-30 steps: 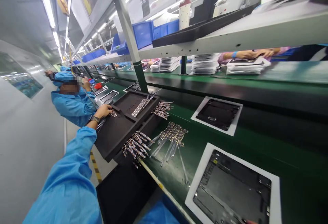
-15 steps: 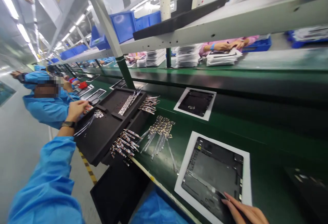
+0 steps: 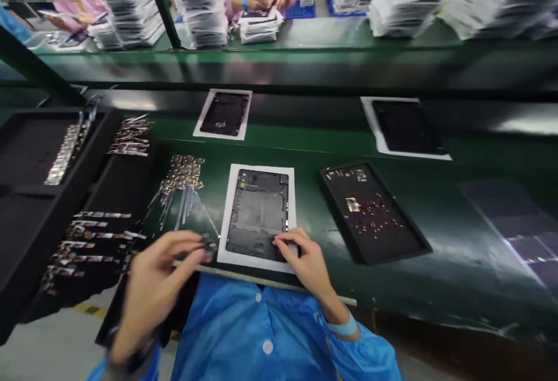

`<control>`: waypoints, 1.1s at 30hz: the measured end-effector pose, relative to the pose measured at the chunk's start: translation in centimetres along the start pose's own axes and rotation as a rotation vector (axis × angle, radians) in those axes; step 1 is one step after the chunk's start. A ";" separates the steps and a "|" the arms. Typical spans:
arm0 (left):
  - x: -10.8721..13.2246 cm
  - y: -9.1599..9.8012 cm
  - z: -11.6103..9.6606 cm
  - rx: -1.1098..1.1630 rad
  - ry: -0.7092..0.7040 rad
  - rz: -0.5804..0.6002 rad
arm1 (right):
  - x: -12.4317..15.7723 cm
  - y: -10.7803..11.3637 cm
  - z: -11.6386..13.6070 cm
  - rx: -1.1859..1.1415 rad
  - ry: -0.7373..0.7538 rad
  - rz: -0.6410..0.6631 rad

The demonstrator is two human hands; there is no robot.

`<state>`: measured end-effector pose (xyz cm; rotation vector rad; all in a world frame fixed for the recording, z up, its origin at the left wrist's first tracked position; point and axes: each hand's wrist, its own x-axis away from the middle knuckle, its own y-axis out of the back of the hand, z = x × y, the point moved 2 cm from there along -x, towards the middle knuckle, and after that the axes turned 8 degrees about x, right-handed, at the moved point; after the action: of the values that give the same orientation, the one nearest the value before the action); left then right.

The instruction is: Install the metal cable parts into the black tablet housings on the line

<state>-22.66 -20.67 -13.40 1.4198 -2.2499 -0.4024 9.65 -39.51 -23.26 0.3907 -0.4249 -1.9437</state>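
Note:
My left hand [image 3: 159,276], blurred by motion, pinches a small dark part [image 3: 208,246] just left of the tablet housing. What kind of part it is I cannot make out. My right hand [image 3: 305,256] rests at the lower right of the black tablet back housing [image 3: 261,209], with thumb and forefinger closed near its surface. A thin dark tool was between these fingers half a second ago; now it is mostly hidden by the hand. Under the housing lies a white sheet [image 3: 225,247]. Left of it, small boards with ribbon cables [image 3: 183,172] lie in a cluster.
Dark foam trays [image 3: 26,207] stand at the left, with flex strips [image 3: 91,247] along their edge. A black tray [image 3: 375,218] of small parts is at the right. Two more housings [image 3: 226,114] [image 3: 410,127] lie farther back. Across the bench, people in pink work beside paper stacks [image 3: 203,9].
My left hand has come from the foam tray to beside the housing, now with a small dark part. The view has swung right; my right hand stays at the housing.

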 end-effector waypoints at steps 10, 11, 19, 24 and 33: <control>-1.5 -21.0 -1.4 0.213 -0.026 0.443 | -0.1 0.4 0.5 0.034 0.065 -0.004; -1.5 -21.4 -1.2 0.226 -0.041 0.428 | -0.1 0.4 0.5 0.050 0.088 -0.017; -2.0 -20.7 -2.4 0.232 -0.351 0.345 | -0.1 0.2 0.9 0.280 0.304 -0.142; -2.2 -21.2 -2.7 0.223 -0.474 0.341 | -0.2 0.6 0.8 0.238 0.256 -0.115; -2.7 -21.9 -2.2 0.204 -0.443 0.419 | -0.4 1.2 0.5 0.129 0.097 0.031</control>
<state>-3.54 -27.65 -22.32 0.9684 -2.9360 -0.3822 10.55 -39.50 -22.29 0.5564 -0.4911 -1.8646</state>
